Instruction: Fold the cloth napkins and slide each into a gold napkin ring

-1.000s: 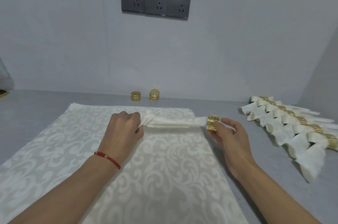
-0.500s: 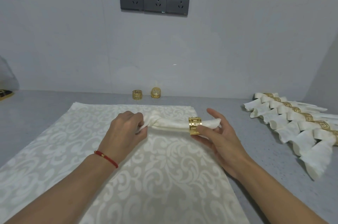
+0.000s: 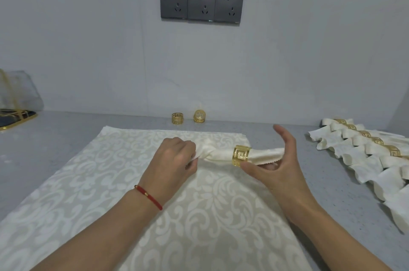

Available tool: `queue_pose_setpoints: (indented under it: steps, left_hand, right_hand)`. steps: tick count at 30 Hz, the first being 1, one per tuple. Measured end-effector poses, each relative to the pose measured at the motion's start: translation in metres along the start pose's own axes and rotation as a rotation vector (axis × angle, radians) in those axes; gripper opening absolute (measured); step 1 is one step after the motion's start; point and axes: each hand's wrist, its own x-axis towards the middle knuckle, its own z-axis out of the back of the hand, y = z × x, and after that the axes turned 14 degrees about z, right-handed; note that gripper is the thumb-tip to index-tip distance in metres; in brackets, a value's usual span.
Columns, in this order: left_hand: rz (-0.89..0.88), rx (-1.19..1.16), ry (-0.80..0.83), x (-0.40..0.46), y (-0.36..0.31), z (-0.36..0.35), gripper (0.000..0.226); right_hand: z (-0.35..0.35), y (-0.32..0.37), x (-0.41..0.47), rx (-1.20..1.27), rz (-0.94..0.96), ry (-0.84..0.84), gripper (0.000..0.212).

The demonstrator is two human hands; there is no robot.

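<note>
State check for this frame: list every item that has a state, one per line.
Napkin: rolled, ring partway along it.
Gold ring: on the napkin.
Left hand: grips the napkin's bunched end.
Right hand: fingers open, thumb at the ring.
Spare rings: loose by the wall.
Finished napkins: ringed, in a row.
</note>
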Motion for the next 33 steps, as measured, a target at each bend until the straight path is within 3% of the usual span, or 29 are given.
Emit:
queue_pose_setpoints:
  steps: [2, 6, 8, 11, 18, 22, 25, 33]
  left_hand:
    - [-0.082, 0.050, -0.009, 0.002, 0.002, 0.001, 0.037]
    - [-0.090, 0.075, -0.020, 0.004, 0.004, 0.004, 0.037]
    - [-0.059, 0.078, -0.010, 0.002, 0.006, 0.004, 0.036]
    - [-0.011, 0.047, 0.004, 0.000, 0.008, 0.003, 0.033]
    - [0.088, -0.042, 0.032, -0.003, 0.008, 0.002, 0.033]
    - [0.127, -0.079, 0.055, -0.004, 0.011, 0.002, 0.029]
    - [0.191, -0.122, 0.069, -0.005, 0.014, 0.001, 0.024]
    - [0.156, -0.110, 0.089, -0.006, 0.010, -0.001, 0.025]
  right_hand:
    - [0.007, -0.002, 0.003, -0.203, 0.133, 0.095, 0.099]
    - [0.015, -0.014, 0.005, -0.473, 0.297, 0.260, 0.061]
    - [0.018, -0.018, 0.007, -0.579, 0.332, 0.295, 0.051]
    - [0.022, -0.020, 0.009, -0.733, 0.392, 0.362, 0.049]
    - [0.027, -0.024, 0.011, -1.009, 0.647, 0.336, 0.046]
    - [0.027, -0.020, 0.013, -1.114, 0.649, 0.333, 0.040]
    - [0.032, -0.019, 0.016, -1.196, 0.550, 0.353, 0.037]
    - [0.010, -0.019, 0.011, -1.114, 0.581, 0.394, 0.036]
